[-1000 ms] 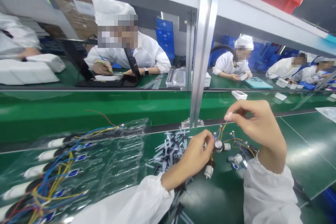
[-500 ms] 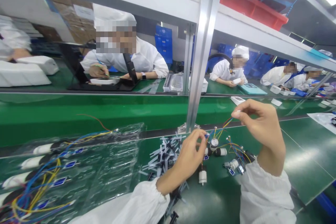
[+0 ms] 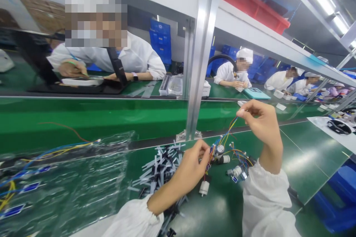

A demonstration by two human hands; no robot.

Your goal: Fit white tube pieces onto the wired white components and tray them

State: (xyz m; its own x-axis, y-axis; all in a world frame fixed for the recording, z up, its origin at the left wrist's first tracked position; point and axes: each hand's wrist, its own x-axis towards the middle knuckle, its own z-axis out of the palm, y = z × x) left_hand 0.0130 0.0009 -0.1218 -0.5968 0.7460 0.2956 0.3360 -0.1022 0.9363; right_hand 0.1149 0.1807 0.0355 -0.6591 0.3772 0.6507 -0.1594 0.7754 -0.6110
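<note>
My right hand [image 3: 260, 120] is raised, thumb and fingers pinched on the upper end of a bundle of coloured wires [image 3: 229, 129]. Lower and to the left, my left hand [image 3: 196, 161] pinches wires near the bundle's lower part; its fingertips partly hide them. Below these wires lie small motors with white ends, one [image 3: 204, 188] pointing down beside my left wrist and another [image 3: 224, 159] behind. A further cluster of wired parts [image 3: 237, 171] rests near my right sleeve. Under my left forearm spreads a pile of black and pale strips [image 3: 157, 166].
A clear plastic tray [image 3: 94, 181] with wired motors lies at the left. A metal post [image 3: 204, 52] stands ahead, carrying a shelf with a red bin [image 3: 250, 3]. Co-workers in white sit across the green conveyor [image 3: 91, 114]. Blue stools [image 3: 339, 192] are at the lower right.
The view has turned right, so the scene sits further left. My left fingers are now at the wires just left of the motors; my right hand still holds the raised wire ends.
</note>
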